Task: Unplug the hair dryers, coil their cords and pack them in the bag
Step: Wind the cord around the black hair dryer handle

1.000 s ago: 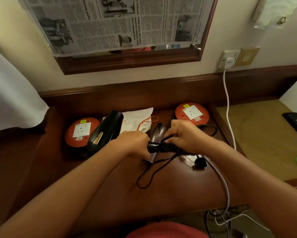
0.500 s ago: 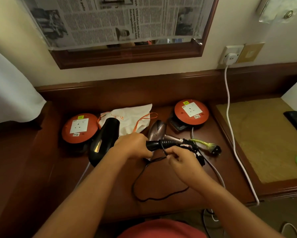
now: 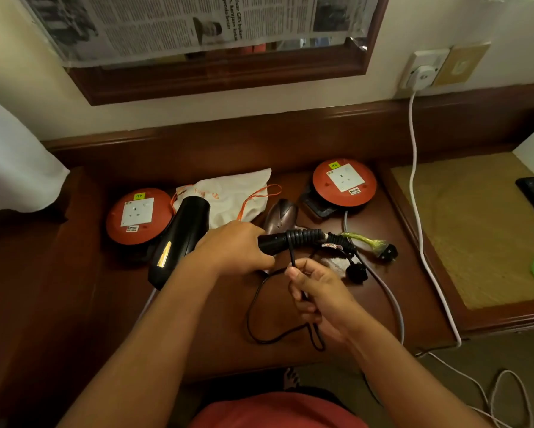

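Black cord [image 3: 261, 307], thin and limp, loops on the wooden surface [image 3: 197, 335] nearest us; our right hand [image 3: 316, 299] pinches it just below the handle [image 3: 278, 242]. Our left hand [image 3: 233, 247] grips that rigid handle, already wound with cord turns. We judge the handle the firmest hold. Beyond lie a black dryer [image 3: 182, 239] and the soft white bag [image 3: 228, 196].

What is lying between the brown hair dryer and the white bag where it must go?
Nothing visible blocks the way. The brown hair dryer lies just right of the white bag, with bare desk between them. The left hand grips its handle; the right hand holds the black cord, not yet fully coiled.
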Available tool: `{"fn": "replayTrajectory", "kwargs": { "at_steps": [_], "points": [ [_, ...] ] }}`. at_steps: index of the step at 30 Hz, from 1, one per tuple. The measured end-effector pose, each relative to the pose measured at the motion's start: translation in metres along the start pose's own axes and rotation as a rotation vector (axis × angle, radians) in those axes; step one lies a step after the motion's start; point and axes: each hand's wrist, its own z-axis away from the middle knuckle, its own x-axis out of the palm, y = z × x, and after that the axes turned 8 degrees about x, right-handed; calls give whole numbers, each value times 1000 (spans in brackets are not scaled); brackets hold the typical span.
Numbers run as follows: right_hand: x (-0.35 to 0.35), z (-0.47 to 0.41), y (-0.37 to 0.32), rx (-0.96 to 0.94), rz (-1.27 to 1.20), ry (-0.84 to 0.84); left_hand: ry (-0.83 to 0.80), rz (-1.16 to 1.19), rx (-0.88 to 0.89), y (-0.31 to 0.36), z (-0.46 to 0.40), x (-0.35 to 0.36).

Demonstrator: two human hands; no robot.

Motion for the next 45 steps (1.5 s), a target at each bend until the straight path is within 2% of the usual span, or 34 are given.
{"fn": "replayTrajectory", "kwargs": {
  "at_steps": [7, 14, 20, 25, 32, 34, 38, 41, 45],
  "points": [
    [13, -7, 10, -89, 14, 40, -13, 29, 26, -11, 7, -14],
    [35, -22, 13, -84, -76, -75, 10, 37, 34, -30, 24, -27],
    [59, -44, 19, -109, 118, 36, 24, 80, 71, -46, 35, -33],
    [64, -53, 24, -113, 73, 45, -9, 174, 90, -60, 47, -26],
    [45, -62, 8, 52, 40, -172, -71, 201, 153, -69, 57, -23],
    [37, -65, -9, 90, 163, -166, -105, 155, 175, -69, 56, -22],
    [32, -74, -53, 141, 556, -188, -151, 19, 206, -68, 49, -22],
    [39, -77, -87, 105, 929, -183, -185, -52, 232, -65, 41, -21],
    [52, -77, -117, 45, 1231, -179, -189, -156, 236, -60, 24, -24]
  ]
}}
